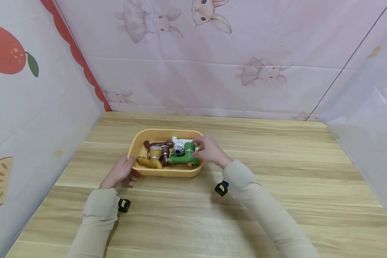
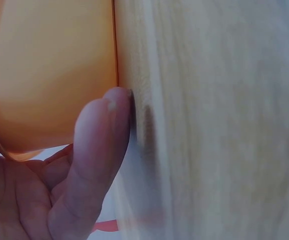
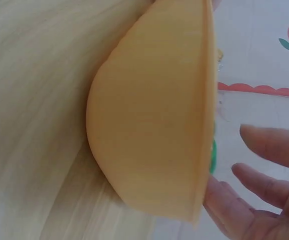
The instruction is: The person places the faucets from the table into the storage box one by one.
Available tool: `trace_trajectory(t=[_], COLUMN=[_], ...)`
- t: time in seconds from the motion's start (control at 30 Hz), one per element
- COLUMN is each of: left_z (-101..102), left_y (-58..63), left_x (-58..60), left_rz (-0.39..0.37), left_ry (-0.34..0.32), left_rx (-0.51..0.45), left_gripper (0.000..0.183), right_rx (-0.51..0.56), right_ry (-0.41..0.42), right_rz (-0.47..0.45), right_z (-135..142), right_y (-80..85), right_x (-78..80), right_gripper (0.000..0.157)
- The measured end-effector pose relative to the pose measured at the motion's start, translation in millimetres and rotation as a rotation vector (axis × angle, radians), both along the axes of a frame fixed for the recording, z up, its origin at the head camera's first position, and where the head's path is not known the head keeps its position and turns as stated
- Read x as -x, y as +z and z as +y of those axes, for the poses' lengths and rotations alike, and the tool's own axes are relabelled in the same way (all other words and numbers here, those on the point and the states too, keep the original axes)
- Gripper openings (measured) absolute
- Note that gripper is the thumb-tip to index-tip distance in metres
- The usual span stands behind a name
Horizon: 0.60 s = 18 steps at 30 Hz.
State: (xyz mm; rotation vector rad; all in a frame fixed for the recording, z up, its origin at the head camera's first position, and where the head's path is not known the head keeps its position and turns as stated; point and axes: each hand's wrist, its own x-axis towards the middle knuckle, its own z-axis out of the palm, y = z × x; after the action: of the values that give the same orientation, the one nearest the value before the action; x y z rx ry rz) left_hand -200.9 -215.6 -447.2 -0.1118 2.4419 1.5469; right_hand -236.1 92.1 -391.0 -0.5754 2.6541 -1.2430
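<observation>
A yellow plastic basin point(image 1: 167, 173) stands on the table with several toy-like faucets inside. The left hand point(image 1: 120, 172) grips its left end, thumb at the rim and fingers against the outer wall point(image 2: 54, 75). Over the right end reaches the right hand point(image 1: 211, 151), beside a green faucet point(image 1: 180, 158); its fingers are spread apart in the right wrist view, near the basin's rim point(image 3: 207, 125). Also in the basin lie a yellow faucet point(image 1: 151, 163), a brown faucet point(image 1: 164, 154) and a white faucet point(image 1: 178, 146) with a silver knob, partly overlapping each other.
The wooden table point(image 1: 193, 215) runs up to a pink rabbit-print curtain point(image 1: 213, 89) at the back. Printed cloth walls close in the left point(image 1: 45, 114) and right point(image 1: 367, 143) sides. Both wrists carry small black cameras.
</observation>
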Motion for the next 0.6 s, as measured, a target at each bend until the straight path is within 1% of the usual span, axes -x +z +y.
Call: trace_trajectory(t=[0.17,0.27,0.33,0.37,0.47,0.53,0.6], left_z=[-0.4,-2.1,-3.3,-3.8,-4.1,-2.2,2.1], left_y=[0.6,2.3,5.4,7.6,15.8,21.5,25.7], left_x=[0.9,2.2,2.6,2.1,-3.7,-9.8,-16.0], left_rz=[0.003,0.018,0.055,0.079,0.178,0.249,0.336], left_ry=[-0.009,-0.018,-0.013,-0.005,0.051,0.099,0.148], left_rx=[0.011,0.067,0.172,0.240,0.460,0.562,0.606], left_gripper=[0.043,0.047,0.055,0.061,0.072,0.071,0.061], right_rx=[0.086,0.143,0.168,0.174,0.168,0.158,0.138], right_ry=[-0.040,-0.065,-0.083,-0.095,-0.113,-0.118,-0.118], right_rz=[0.027,0.044,0.055,0.060,0.083,0.105,0.135], right_z=[14.7,24.9,32.1,35.5,45.2,51.0,56.6], right_y=[3.9,1.3,-0.7,-1.7,-4.2,-4.7,-3.6], right_x=[-5.6,-8.2,-10.3,-10.9,-13.4,-14.7,-16.7], right_gripper=[0.026,0.013,0.008,0.007,0.007,0.008,0.008])
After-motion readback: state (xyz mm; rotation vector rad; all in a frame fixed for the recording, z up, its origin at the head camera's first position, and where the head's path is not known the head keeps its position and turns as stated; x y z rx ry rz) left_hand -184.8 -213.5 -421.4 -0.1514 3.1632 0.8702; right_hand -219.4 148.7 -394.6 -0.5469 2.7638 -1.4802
